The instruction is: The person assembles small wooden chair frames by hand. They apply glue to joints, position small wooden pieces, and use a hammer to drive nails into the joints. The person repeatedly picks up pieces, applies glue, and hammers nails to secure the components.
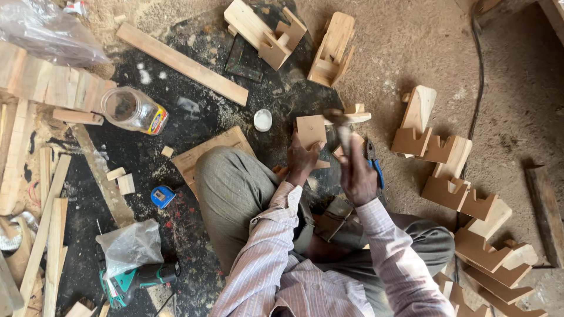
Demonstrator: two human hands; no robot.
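Note:
I sit on a sawdust-covered floor. My left hand [302,158] holds a small square wooden piece [311,129] upright by its lower edge. My right hand [357,176] grips a hammer [341,132] whose head is blurred just right of the wooden piece, above a small wooden assembly [356,115]. Blue-handled pliers [374,161] lie on the floor right behind my right hand.
Finished notched wooden stands lie in a row at right [452,191] and at the top [332,50]. A plastic jar [132,110], a white lid [262,120], a long plank [182,63], a blue tape measure [162,196], a teal drill [135,282] and wood strips [50,235] lie at left.

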